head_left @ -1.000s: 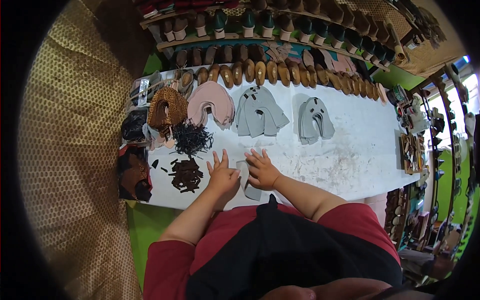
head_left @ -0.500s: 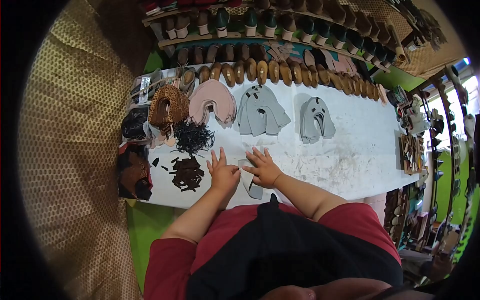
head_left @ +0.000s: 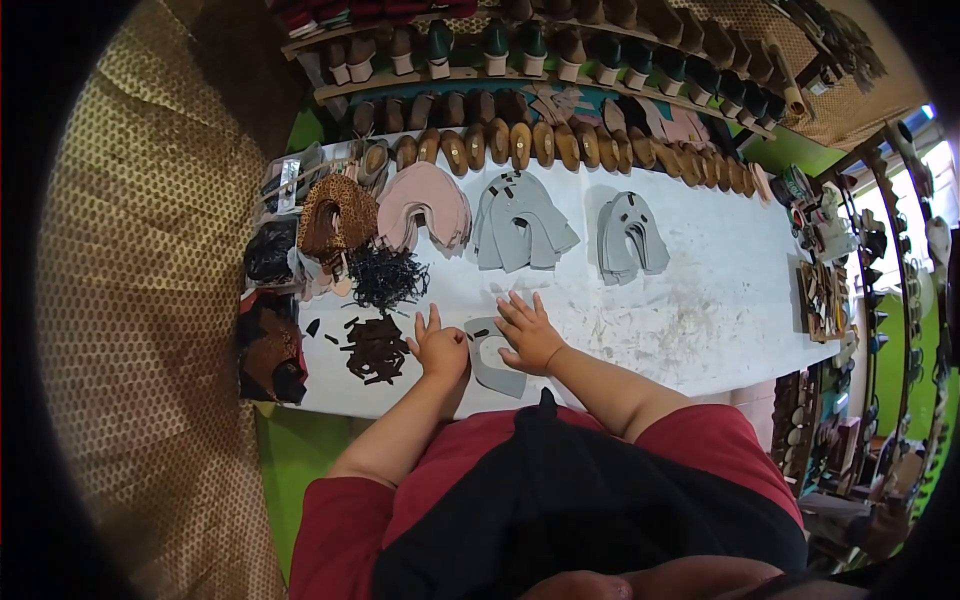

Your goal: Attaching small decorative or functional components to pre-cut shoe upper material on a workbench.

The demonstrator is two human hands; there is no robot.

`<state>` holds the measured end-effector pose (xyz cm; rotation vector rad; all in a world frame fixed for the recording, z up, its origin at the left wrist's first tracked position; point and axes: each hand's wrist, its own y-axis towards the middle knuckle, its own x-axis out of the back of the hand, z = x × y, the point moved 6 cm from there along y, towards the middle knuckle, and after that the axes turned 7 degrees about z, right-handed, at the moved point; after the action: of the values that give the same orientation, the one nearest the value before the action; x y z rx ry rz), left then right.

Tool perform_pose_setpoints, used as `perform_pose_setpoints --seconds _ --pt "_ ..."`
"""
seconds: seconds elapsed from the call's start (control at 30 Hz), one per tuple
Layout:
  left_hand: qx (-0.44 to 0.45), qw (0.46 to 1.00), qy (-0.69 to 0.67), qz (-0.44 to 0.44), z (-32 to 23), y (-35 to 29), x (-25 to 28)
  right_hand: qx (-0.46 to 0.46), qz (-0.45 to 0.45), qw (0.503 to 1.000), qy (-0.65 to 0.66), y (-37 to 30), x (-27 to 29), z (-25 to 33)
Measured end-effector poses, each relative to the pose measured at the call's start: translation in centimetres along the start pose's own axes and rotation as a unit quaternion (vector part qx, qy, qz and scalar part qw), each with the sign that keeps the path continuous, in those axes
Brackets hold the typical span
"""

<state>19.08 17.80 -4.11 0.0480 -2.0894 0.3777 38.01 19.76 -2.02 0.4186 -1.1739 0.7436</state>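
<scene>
A grey U-shaped shoe-upper piece (head_left: 500, 380) lies on the white table close to my body, with a small dark strip (head_left: 482, 332) on its upper left part. My right hand (head_left: 530, 338) rests at the piece's right side, fingers spread and thumb reaching over its inner curve. At its left edge is my left hand (head_left: 440, 350), thumb and forefinger pinched together and the other fingers raised. A dark spot shows at the pinch, too small to name. Left of that hand lies a pile of short dark brown strips (head_left: 376, 350), with a heap of thin black strips (head_left: 388, 276) behind it.
Farther back lie pink (head_left: 424, 190), leopard-print (head_left: 338, 215) and two grey stacks of U-shaped pieces (head_left: 522, 225) (head_left: 634, 235). A row of brown shoe lasts (head_left: 521, 146) lines the far edge. A tool box (head_left: 822, 300) stands at the right end; shoe racks rise beyond.
My hands have moved apart slightly, the left one going left. The grey piece, folded or tilted before, now lies flat with its U shape and dark strip showing.
</scene>
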Motion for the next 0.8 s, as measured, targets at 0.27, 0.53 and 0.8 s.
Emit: perform_pose_setpoints --seconds 0.27,0.53,0.8 --pt "0.007 1.0 0.016 0.017 -0.9 -0.5 1.0 0.002 -0.009 1.0 0.005 -0.1 0.0 -0.1" --pt "0.029 1.0 0.0 0.004 0.4 -1.1 1.8 0.001 -0.003 1.0 0.009 0.1 -0.3 0.0" --pt "-0.322 0.923 0.213 0.007 -3.0 -4.2 0.5 0.013 -0.057 0.997 0.04 -0.1 -0.7 -0.7"
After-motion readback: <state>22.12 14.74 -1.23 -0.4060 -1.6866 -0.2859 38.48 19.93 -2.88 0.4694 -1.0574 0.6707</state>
